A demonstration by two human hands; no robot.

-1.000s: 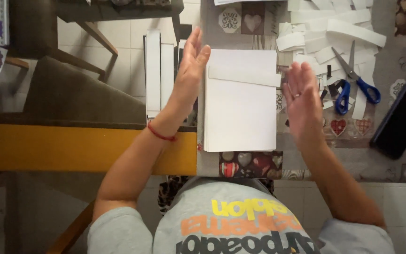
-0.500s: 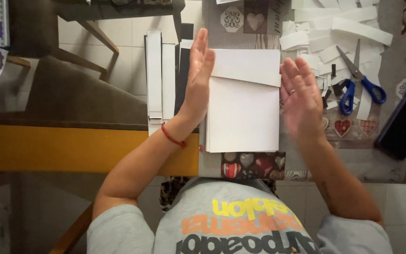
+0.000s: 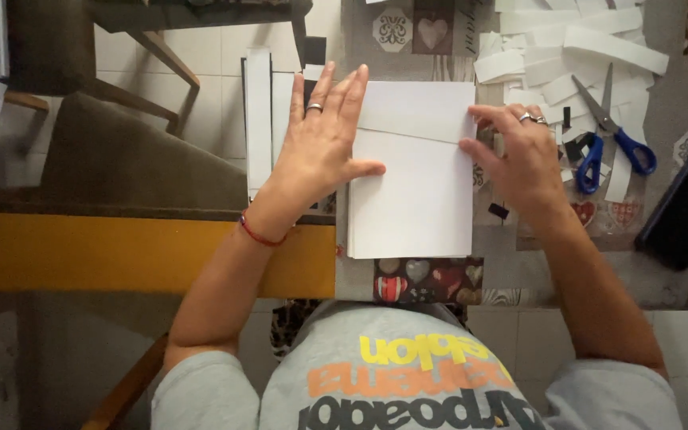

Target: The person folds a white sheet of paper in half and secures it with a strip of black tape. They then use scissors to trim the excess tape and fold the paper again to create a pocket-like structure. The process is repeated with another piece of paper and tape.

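We see a white paper stack (image 3: 412, 183) flat on the patterned table (image 3: 678, 279), near edge, top sheet folded down across its far end. Left hand (image 3: 320, 143) spread flat, thumb on the stack's left edge. Right hand (image 3: 523, 155) loosely open, fingertips touching the right edge. Blue-handled scissors (image 3: 611, 135) and cut paper strips (image 3: 575, 40) lie far right.

Matt white paper stack (image 3: 413, 183), smooth; scissors (image 3: 608, 135) w/ metal blades, blue plastic handles; glossy patterned tablecloth (image 3: 519, 263).
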